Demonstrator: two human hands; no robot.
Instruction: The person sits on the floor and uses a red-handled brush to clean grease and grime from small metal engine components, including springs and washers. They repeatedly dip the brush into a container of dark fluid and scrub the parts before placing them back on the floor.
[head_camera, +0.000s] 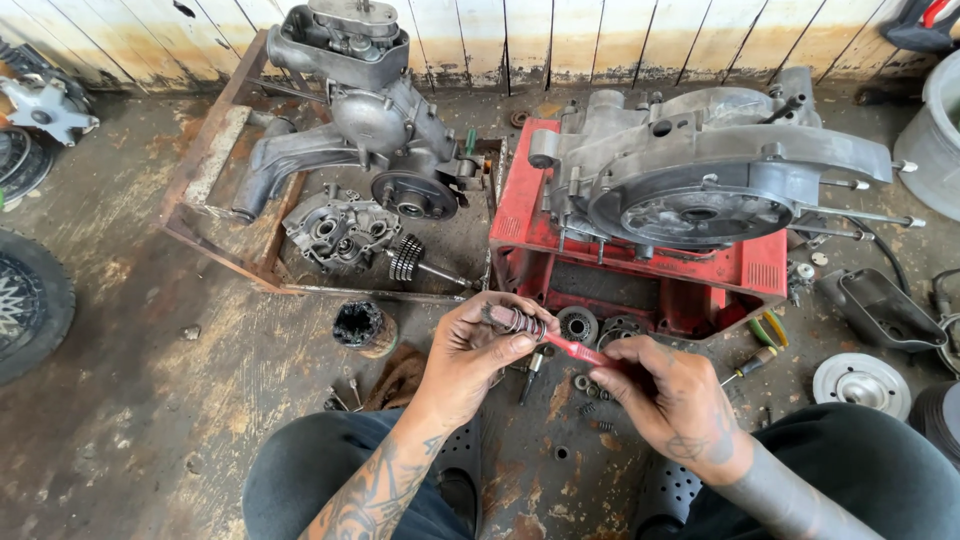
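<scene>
My left hand (478, 350) grips a small ribbed metal part (512, 320) between thumb and fingers, low in the middle of the head view. My right hand (668, 392) holds a red-handled screwdriver (572, 347) whose tip meets that part. Both hands hover above a dirty concrete floor, just in front of a red metal stand (755, 272) that carries a grey engine case (700, 165). Small gears and bearings (578, 324) lie on the floor right behind my hands.
A second engine (360, 110) rests on a rusty frame (215, 160) at the back left, with a case half (340, 232) and a gear shaft (410, 260). A tyre (30, 300) lies left; a black cover (880, 308), a disc (862, 382) and a yellow-handled screwdriver (752, 364) lie right.
</scene>
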